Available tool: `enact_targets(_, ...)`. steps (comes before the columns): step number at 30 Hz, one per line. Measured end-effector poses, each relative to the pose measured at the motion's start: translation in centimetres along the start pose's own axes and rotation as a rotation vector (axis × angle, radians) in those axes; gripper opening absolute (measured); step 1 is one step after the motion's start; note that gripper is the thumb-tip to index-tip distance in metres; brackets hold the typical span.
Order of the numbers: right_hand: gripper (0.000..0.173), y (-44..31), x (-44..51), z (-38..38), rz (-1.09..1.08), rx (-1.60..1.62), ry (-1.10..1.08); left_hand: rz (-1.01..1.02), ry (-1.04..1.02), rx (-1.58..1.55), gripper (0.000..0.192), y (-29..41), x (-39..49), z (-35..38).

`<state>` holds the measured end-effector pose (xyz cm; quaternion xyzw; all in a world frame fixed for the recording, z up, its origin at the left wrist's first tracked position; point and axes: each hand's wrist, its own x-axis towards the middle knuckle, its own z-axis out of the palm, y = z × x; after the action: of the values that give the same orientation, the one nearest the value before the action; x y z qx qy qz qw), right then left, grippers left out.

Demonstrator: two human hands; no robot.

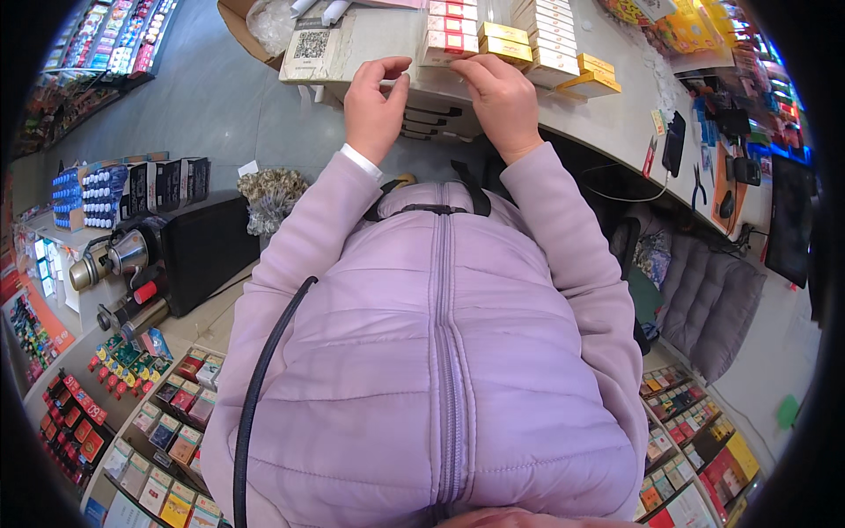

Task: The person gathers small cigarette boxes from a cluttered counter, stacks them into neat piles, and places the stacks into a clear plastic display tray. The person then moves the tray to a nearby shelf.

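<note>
Both of my hands reach over the near edge of a white counter (389, 33). My left hand (377, 109) is raised just left of a row of white-and-red small boxes (452, 41), apart from it. Its fingers curl with a gap to the thumb, and nothing shows between them. The fingertips of my right hand (502, 102) are at the lower right corner of the nearest white-and-red box. Whether they grip it or only touch it is not clear. Yellow boxes (505, 49) stand just beyond that hand, beside a longer row of white boxes (551, 49).
More yellow boxes (591, 79) sit at the counter's edge. Farther right lie a phone (673, 144) on a cable, a red-handled cutting tool (650, 157) and pliers (698, 188). A printed code card (310, 49) is at left. Behind are a cushioned chair (706, 303) and pack-filled shelves (158, 455).
</note>
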<state>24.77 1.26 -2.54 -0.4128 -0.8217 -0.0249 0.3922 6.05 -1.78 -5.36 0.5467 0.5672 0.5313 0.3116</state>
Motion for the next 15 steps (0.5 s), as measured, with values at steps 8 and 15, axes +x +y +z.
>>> enact_targets(8,0.019,-0.1,-1.1,0.5,0.056,-0.046,-0.046,0.385,0.024,0.358,0.03,0.2,0.1,0.2)
enact_targets(15,0.023,0.3,-1.8,0.8,0.05,-0.016,-0.027,0.5,-0.022,0.585,0.033,-0.4,0.2,0.2)
